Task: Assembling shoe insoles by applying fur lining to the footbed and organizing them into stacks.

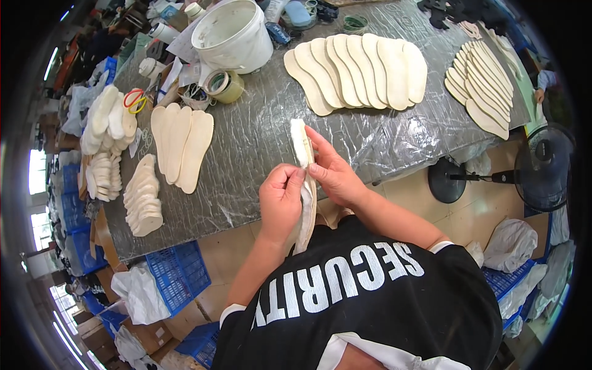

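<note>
Both hands meet over the table's near edge, on a long white fleecy insole (300,145) turned nearly edge-on. Its fluffy white side faces left and a beige side faces right. My left hand (280,197) pinches it about midway, thumb against forefinger. My right hand (335,174) grips it from the right, the thumb on its edge and the fingers behind. The lower end hangs towards my black shirt. Beyond my hands lies an overlapping row of beige insoles (357,71). To the left are a few fanned beige insoles (196,148) and a stack of fleecy insoles (143,197).
The table (246,142) has a wrinkled plastic cover. A white bucket (233,37), tape rolls (223,86) and yellow-and-red-handled scissors (134,100) sit at the far left. More insoles (484,86) fan out at right, near a black fan (542,166). Blue crates (179,277) stand below.
</note>
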`<state>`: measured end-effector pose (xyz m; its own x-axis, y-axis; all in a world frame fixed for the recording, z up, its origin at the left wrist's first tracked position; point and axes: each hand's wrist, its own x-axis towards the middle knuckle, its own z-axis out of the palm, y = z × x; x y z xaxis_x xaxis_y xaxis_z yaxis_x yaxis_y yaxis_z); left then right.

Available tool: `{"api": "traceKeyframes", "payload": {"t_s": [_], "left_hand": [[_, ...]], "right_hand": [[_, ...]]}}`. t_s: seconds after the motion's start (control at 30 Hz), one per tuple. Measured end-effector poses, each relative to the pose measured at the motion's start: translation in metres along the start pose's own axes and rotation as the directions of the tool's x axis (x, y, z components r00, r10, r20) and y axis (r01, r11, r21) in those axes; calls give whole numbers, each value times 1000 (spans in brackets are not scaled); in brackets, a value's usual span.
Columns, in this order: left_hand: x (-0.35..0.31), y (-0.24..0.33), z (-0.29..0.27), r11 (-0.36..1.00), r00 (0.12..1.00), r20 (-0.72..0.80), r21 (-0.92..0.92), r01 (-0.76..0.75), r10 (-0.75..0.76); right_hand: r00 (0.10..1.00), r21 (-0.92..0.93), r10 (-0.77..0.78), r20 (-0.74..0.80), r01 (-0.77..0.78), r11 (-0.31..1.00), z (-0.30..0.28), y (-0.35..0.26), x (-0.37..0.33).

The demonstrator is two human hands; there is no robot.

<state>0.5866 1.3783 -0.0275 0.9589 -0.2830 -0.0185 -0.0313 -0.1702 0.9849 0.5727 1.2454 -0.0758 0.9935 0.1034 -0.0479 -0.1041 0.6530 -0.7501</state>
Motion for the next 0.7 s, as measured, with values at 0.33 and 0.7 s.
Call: {"api": "traceKeyframes", "payload": {"t_s": [0.33, 0.7], "left_hand": [[-5, 0, 4, 983, 984, -69, 101, -156, 163], [23, -20, 1, 855, 986, -24, -502, 131, -165]], "right_hand": [[999, 218, -35, 5, 33, 975, 9, 10, 0], [994, 97, 64, -87, -55, 994, 0, 16, 33]]}}
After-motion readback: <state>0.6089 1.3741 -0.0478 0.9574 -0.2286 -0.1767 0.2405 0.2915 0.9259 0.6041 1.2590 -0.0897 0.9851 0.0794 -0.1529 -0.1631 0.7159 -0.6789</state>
